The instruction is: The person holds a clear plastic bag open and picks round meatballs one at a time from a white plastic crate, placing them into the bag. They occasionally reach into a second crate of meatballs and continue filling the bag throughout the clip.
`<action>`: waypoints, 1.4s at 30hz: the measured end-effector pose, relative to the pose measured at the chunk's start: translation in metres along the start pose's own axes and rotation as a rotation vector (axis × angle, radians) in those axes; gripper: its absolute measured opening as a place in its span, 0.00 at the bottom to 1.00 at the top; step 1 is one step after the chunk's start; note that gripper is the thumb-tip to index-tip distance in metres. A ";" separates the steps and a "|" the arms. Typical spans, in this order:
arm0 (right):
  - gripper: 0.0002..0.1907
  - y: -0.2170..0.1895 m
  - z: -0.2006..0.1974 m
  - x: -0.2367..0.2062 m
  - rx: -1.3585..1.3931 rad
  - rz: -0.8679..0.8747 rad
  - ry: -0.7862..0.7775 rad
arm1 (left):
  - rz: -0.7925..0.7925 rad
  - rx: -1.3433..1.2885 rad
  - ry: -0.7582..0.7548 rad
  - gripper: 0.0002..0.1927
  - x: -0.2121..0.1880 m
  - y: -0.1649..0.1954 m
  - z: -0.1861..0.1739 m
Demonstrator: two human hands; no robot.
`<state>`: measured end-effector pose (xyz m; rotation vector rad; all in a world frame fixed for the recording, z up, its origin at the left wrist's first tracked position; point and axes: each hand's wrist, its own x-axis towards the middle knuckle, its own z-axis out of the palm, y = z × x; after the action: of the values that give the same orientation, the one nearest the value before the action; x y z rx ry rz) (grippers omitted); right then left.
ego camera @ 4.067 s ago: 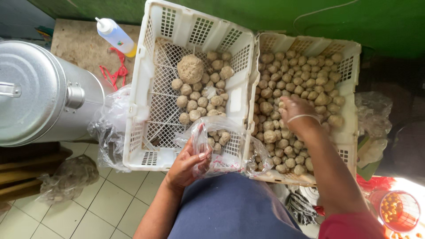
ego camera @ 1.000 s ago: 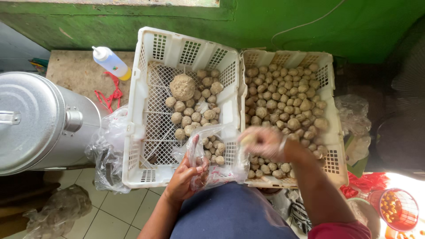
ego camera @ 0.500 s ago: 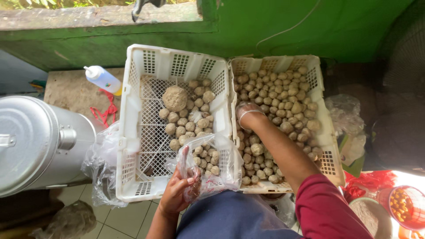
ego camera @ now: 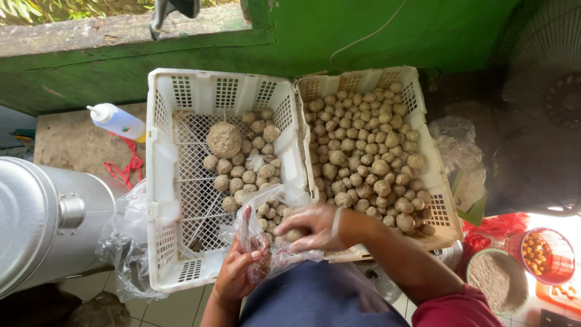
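Observation:
My left hand (ego camera: pixel 237 272) pinches the rim of a clear plastic bag (ego camera: pixel 266 209) that holds several meatballs and rests on the near edge of the left white crate (ego camera: pixel 162 181). Covered by a thin clear glove, my right hand (ego camera: pixel 310 228) is at the bag's mouth, fingers curled around a beige meatball (ego camera: pixel 295 234). The left crate holds a small pile of meatballs and one large ball (ego camera: pixel 224 139). The right white crate (ego camera: pixel 437 181) is nearly full of meatballs (ego camera: pixel 363 145).
A big metal pot (ego camera: pixel 42 218) stands at the left with crumpled plastic bags (ego camera: pixel 124 242) beside it. A squeeze bottle (ego camera: pixel 118 121) lies on the concrete slab behind. A green wall (ego camera: pixel 387 30) runs behind the crates. Small bowls (ego camera: pixel 538 254) sit at the lower right.
My right hand came back from the right crate to the bag mouth with a meatball. The view has tilted up toward the wall.

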<state>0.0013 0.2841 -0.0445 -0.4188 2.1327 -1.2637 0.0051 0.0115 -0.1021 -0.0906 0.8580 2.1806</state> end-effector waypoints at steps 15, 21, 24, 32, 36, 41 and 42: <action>0.22 0.113 -0.140 0.033 -0.631 0.643 0.570 | 0.019 -0.032 -0.036 0.53 -0.001 0.000 -0.001; 0.18 0.084 -0.120 0.052 -0.747 0.898 0.266 | 0.058 -0.034 -0.078 0.53 0.000 0.000 -0.001; 0.17 0.064 -0.115 0.029 -0.622 0.879 0.363 | 0.036 -0.030 -0.064 0.53 -0.001 0.002 0.000; 0.12 0.034 -0.075 -0.053 0.250 0.231 0.601 | 0.060 -0.070 -0.135 0.53 -0.002 0.003 0.000; 0.14 0.010 -0.001 -0.026 0.016 -0.102 0.213 | 0.066 -0.049 -0.101 0.53 -0.001 0.003 0.000; 0.25 0.014 0.018 0.023 -0.120 0.038 0.198 | 0.077 -0.024 -0.073 0.52 -0.002 0.000 -0.001; 0.19 0.023 -0.001 0.027 -0.074 0.173 0.247 | 0.078 -0.031 -0.066 0.52 -0.003 0.000 -0.002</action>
<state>-0.0191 0.2808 -0.0733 -0.1088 2.3697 -1.1913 0.0068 0.0089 -0.1027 -0.0006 0.8031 2.2574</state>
